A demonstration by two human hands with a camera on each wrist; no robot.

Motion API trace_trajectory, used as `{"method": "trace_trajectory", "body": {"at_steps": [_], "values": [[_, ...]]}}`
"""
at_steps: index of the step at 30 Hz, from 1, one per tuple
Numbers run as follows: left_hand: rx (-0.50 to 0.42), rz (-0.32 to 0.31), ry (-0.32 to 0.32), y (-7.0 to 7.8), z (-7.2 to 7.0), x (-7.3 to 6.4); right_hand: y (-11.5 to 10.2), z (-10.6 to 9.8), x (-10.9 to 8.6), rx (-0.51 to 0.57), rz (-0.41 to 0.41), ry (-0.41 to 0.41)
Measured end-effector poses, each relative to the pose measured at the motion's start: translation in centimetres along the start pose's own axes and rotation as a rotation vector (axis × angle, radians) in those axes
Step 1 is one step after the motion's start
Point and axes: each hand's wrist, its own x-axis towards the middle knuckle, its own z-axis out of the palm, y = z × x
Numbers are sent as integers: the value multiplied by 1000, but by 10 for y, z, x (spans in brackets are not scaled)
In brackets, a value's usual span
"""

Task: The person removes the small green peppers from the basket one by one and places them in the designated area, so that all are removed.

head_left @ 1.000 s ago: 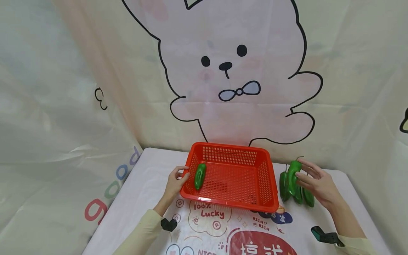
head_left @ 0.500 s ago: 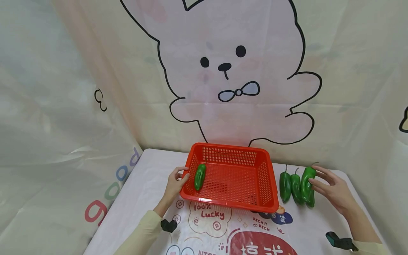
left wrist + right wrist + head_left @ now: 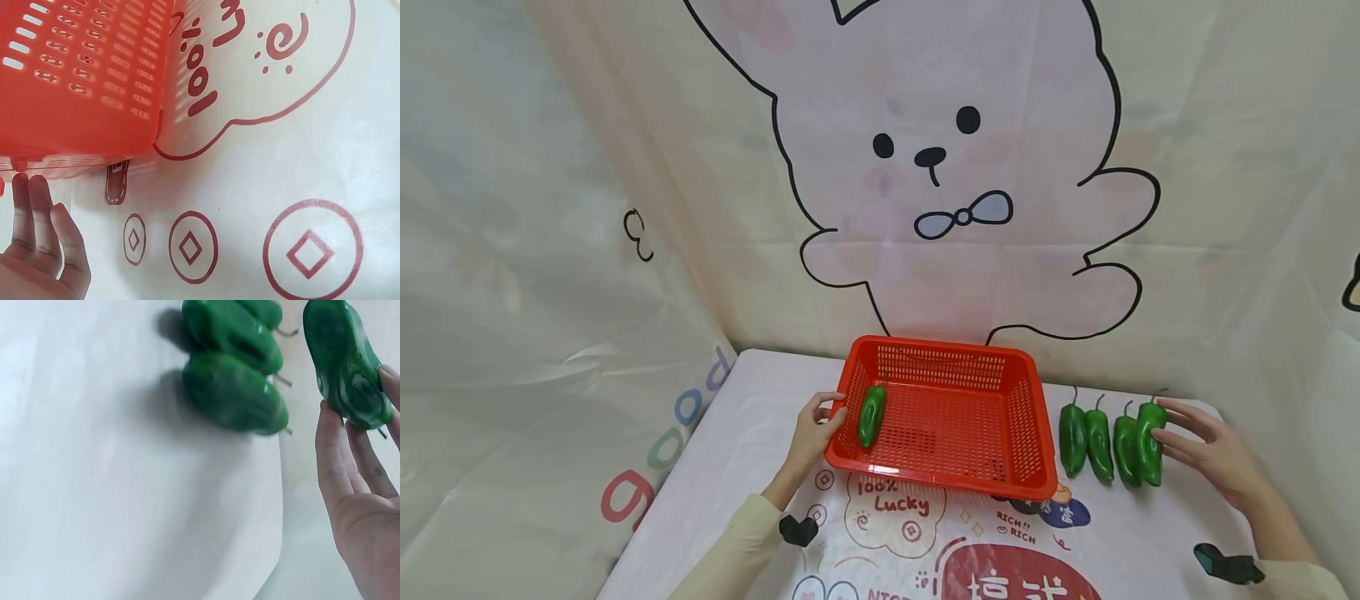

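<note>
Apparently placing step: your right hand (image 3: 1213,452) holds green pepper (image 3: 1150,442) above table (image 3: 782,392), fingers clamped on it, right of three other peppers (image 3: 1099,447). Left hand (image 3: 811,429) touches left rim of basket (image 3: 940,479); can't tell whether gripping. Next move seemingly calls for gentle lowering.

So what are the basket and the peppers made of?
Basket: looks like hard plastic, smooth and a bit shiny. It is red all over, with neat rows of holes and a bright glint on its front rim.

Peppers: smooth and glossy, with bright highlights on the green surface. They could be real or plastic copies; the look leaves that open.
</note>
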Motion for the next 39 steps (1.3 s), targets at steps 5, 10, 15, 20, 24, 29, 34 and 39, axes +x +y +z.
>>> {"method": "trace_trajectory", "body": {"at_steps": [5, 10, 15, 20, 24, 29, 34, 39], "values": [[-23, 10, -7, 0, 0, 0, 6, -15, -4, -49, 30, 13], [-3, 5, 1, -1, -1, 1, 15, -27, -7, -123, 85, 29], [12, 6, 11, -2, 0, 1, 27, -29, -6, -9, 102, 4], [3, -3, 11, 0, 0, 0, 35, -27, -2, -55, 142, 4], [-2, -9, 4, 0, 0, 0, 40, -27, 1, -184, 191, 32], [-15, -7, -7, 0, 0, 0, 46, -27, 2, -349, 213, 50], [-18, -14, -17, 1, -1, 1, 49, -27, 4, -391, 255, 36], [-27, -8, -33, 23, -2, -8, 51, -27, 7, -398, 327, 21]]}}
